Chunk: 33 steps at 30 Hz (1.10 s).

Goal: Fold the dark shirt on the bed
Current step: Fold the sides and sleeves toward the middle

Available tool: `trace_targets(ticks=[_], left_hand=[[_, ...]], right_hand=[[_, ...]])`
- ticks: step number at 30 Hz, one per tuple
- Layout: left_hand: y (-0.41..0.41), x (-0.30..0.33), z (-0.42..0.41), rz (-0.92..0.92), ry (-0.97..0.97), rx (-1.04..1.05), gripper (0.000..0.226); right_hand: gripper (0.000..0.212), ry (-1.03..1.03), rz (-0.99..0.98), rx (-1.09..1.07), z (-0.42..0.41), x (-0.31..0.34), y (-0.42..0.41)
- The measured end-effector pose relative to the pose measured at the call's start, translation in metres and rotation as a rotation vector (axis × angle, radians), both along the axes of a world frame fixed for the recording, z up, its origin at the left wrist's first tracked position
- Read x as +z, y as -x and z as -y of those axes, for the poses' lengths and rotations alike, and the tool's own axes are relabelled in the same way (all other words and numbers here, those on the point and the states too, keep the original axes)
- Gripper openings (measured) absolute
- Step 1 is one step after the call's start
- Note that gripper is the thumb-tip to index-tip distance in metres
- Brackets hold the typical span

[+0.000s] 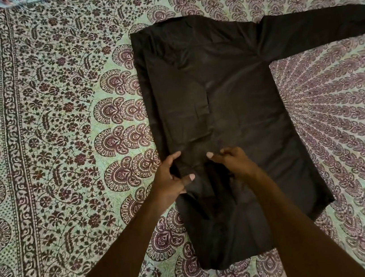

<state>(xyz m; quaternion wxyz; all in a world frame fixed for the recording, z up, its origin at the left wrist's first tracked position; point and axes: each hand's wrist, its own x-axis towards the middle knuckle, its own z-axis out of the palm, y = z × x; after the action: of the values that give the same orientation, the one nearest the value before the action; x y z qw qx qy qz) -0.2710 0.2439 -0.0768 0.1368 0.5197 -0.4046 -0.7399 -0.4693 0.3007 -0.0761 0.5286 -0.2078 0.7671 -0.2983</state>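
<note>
The dark shirt [230, 98] lies flat on the bed, collar end away from me. Its left side is folded inward, with the left sleeve laid down over the body. The right sleeve [325, 26] stretches out toward the right edge of the view. My left hand [171, 182] pinches the cloth near the shirt's left edge, thumb on top. Close beside it, my right hand [231, 162] has its fingers curled round the lower end of the folded-in sleeve. Both hands sit over the lower middle of the shirt.
A bedspread [58, 132] printed with maroon and green floral and fan motifs covers the bed all around the shirt. A dark patterned border band [17, 161] runs down its left side.
</note>
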Motion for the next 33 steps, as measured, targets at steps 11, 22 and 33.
trace_targets(ticks=[11, 22, 33], left_hand=[[-0.011, 0.000, -0.043, 0.024, -0.006, -0.013, 0.057], [-0.018, -0.025, -0.073, 0.274, 0.333, -0.200, 0.085], [0.002, 0.000, -0.057, 0.776, 0.692, -0.302, 0.068]], right_hand=[[0.020, -0.087, 0.058, 0.070, -0.036, -0.008, 0.000], [0.045, -0.173, -0.134, 0.303, -0.064, -0.021, -0.001], [0.052, -0.140, -0.490, 0.281, -0.014, 0.005, 0.010]])
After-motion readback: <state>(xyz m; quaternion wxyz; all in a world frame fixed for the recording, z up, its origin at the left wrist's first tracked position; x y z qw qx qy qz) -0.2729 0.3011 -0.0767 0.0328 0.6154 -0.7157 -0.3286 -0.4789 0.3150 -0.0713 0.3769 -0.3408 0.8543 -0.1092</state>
